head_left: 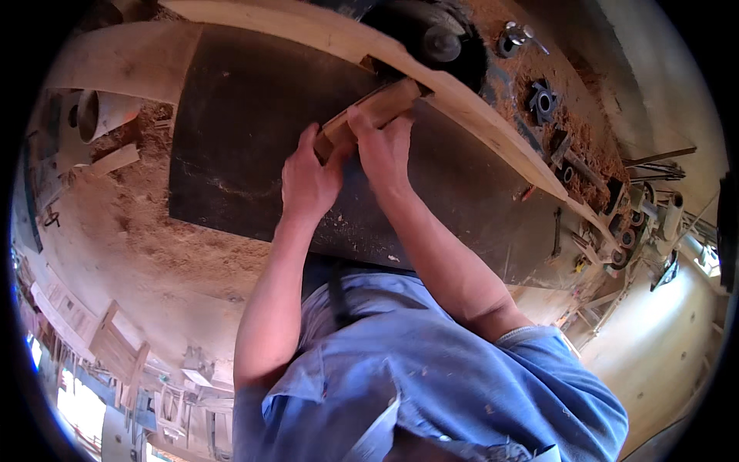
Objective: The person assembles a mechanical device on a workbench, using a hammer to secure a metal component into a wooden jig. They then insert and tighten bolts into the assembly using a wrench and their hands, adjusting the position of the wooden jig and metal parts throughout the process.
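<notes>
A short block of pale wood (387, 102) lies slantwise over the dark machine table (246, 115), gripped between my two hands. My left hand (309, 179) closes round its near left end, with the thumb on the near side. Farther along, my right hand (382, 152) presses the block's top and near side, fingers partly hidden. The block's far end meets a long wooden fence (493, 127), beside a dark notch in it. Whatever sits inside that notch is too dark to make out.
Behind the fence are a round metal spindle part (443, 44), a toothed cutter head (543, 101) and a hammer (583, 168) amid sawdust. A wide pipe (108, 115) and a wood offcut (115, 159) lie left of the table. Sawdust (185, 250) covers the floor there.
</notes>
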### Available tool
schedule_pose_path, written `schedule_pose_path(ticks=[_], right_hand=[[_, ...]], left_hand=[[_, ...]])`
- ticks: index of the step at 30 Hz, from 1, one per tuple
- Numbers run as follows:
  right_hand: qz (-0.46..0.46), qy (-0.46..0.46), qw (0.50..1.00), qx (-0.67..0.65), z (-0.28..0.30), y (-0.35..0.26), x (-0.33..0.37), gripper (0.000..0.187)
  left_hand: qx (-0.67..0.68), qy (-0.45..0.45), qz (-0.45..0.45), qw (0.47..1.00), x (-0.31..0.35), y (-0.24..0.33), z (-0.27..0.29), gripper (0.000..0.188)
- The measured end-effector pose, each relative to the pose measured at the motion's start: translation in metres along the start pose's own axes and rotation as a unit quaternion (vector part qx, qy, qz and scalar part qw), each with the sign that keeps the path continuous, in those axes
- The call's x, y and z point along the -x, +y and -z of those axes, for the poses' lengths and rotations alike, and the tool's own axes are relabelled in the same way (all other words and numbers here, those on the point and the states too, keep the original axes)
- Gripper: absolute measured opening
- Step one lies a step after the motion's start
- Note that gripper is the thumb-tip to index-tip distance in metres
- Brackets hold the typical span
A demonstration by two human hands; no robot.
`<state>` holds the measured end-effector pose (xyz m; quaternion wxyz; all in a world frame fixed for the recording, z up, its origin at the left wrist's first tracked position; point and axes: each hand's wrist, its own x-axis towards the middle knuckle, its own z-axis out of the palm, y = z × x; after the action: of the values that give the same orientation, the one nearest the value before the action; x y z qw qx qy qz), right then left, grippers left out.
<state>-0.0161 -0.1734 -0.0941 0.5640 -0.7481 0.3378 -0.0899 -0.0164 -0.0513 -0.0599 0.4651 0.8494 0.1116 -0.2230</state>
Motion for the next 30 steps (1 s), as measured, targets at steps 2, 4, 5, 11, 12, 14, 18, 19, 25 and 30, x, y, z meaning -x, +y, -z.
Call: schedule_pose_path(ticks=[2,4,5,11,12,14,18,19,25,30], right_hand=[[-0.04,-0.001,0.999,-0.001,-0.005,-0.011,0.004,0.064],[-0.067,-0.004,0.998,-0.013,-0.008,-0.02,0.007,0.063],[-0.079,-0.007,0.997,-0.025,-0.008,-0.02,0.007,0.063],[-0.138,0.083,0.986,0.045,-0.012,-0.04,0.007,0.021],[-0.109,0.112,0.986,0.052,-0.012,-0.031,0.002,0.022],[-0.068,0.137,0.985,0.08,-0.011,-0.017,-0.004,0.023],[-0.102,0.227,0.966,0.076,-0.023,-0.023,0.002,0.023],[-0.094,0.225,0.965,0.101,-0.023,-0.021,0.003,0.025],[0.015,0.253,0.934,0.25,-0.025,0.002,0.003,0.029],[0.031,0.206,0.919,0.335,0.005,0.016,0.002,0.023]], left_hand=[[-0.024,-0.031,0.006,0.999,0.012,-0.01,0.008,0.062],[-0.016,-0.039,-0.034,0.999,0.013,-0.007,0.02,0.063],[0.024,-0.04,-0.06,0.997,0.015,-0.021,0.019,0.058],[0.06,0.049,-0.218,0.973,0.021,-0.112,0.101,0.033],[0.0,0.09,-0.271,0.958,0.016,-0.135,0.123,0.029],[-0.102,0.116,-0.294,0.943,0.01,-0.164,0.171,0.031],[-0.125,0.159,-0.275,0.94,-0.013,-0.218,0.219,0.041],[-0.137,0.147,-0.237,0.951,-0.016,-0.231,0.222,0.047],[0.172,-0.078,-0.069,0.98,-0.032,-0.258,0.212,0.08],[0.216,-0.097,-0.045,0.97,-0.031,-0.258,0.212,0.081]])
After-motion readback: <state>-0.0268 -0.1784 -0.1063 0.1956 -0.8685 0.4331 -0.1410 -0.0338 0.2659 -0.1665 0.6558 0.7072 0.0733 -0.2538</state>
